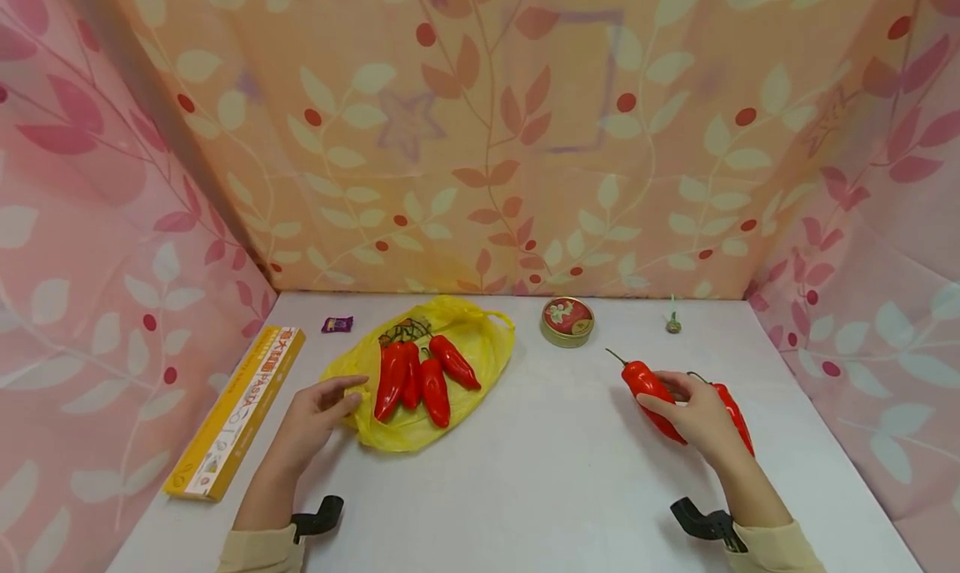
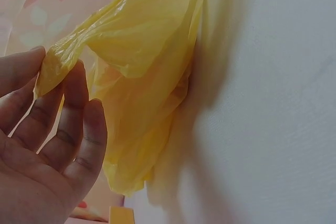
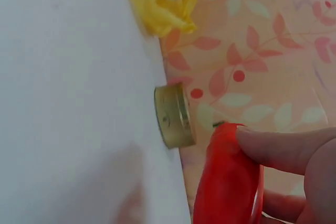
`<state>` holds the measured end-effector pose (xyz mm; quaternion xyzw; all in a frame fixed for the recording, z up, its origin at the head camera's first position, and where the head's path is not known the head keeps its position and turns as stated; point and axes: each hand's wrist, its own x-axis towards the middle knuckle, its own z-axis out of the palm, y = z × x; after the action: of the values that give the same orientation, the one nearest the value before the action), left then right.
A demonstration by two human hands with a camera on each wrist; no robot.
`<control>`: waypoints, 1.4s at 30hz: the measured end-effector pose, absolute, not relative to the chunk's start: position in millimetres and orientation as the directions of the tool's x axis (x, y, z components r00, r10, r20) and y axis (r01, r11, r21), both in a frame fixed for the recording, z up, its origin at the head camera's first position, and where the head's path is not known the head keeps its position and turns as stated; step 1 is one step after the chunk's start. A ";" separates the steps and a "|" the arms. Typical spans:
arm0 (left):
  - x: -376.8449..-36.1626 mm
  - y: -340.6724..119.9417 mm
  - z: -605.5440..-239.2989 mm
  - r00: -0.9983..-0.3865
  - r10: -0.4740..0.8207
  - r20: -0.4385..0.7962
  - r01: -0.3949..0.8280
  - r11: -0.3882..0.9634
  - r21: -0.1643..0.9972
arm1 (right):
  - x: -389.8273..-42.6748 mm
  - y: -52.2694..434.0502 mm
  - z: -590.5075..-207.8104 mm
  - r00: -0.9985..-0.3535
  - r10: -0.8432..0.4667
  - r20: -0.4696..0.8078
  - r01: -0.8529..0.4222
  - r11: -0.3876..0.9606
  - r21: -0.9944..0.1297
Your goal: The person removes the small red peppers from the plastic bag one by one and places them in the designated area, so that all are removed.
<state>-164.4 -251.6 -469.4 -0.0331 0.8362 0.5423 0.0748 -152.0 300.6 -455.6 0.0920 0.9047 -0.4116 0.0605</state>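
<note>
My left hand point(image 1: 311, 419) pinches the edge of a yellow plastic bag point(image 1: 487, 352) between thumb and fingers; the gathered plastic point(image 2: 58, 64) shows in the left wrist view. Several red peppers point(image 1: 433, 390) with dark stems lie on the spread bag. At the right, my right hand point(image 1: 697, 415) grips another red pepper point(image 1: 645, 381) by its side, its stem pointing up and left. In the right wrist view this pepper point(image 3: 226, 187) sits between thumb and fingers, with its lower end cut off by the frame. One more red pepper point(image 1: 735, 415) is just right of that hand, partly hidden.
A long yellow pasta box point(image 1: 236, 415) lies at the left. Behind the bag is a small purple packet point(image 1: 337, 325). A round tin point(image 1: 567, 321) with a red lid stands at the back, and a small greenish-brown item point(image 1: 673, 323) is to its right. Patterned cloth walls point(image 1: 480, 140) enclose the table.
</note>
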 end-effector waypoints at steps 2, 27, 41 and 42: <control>-163.7 -252.5 -470.2 -0.986 0.024 -0.167 -0.142 0.413 0.899 | -147.4 305.6 -458.3 -0.974 0.146 -0.176 0.228 0.666 -0.710; -161.8 -253.8 -465.5 -0.982 0.007 -0.188 -0.166 0.436 0.885 | -129.1 339.8 -470.2 -0.969 0.237 0.072 0.182 0.878 -0.443; -164.3 -251.4 -464.8 -0.980 0.017 -0.200 -0.173 0.426 0.888 | -127.9 342.9 -478.3 -0.959 0.256 0.121 0.186 0.893 -0.410; -164.6 -251.2 -465.2 -0.980 0.018 -0.200 -0.174 0.425 0.888 | -127.9 342.9 -478.7 -0.959 0.258 0.119 0.189 0.892 -0.412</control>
<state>-164.6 -251.2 -465.2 -0.0464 0.8393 0.5341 0.0897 -127.9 342.9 -478.7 0.1153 0.9687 -0.2023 -0.0858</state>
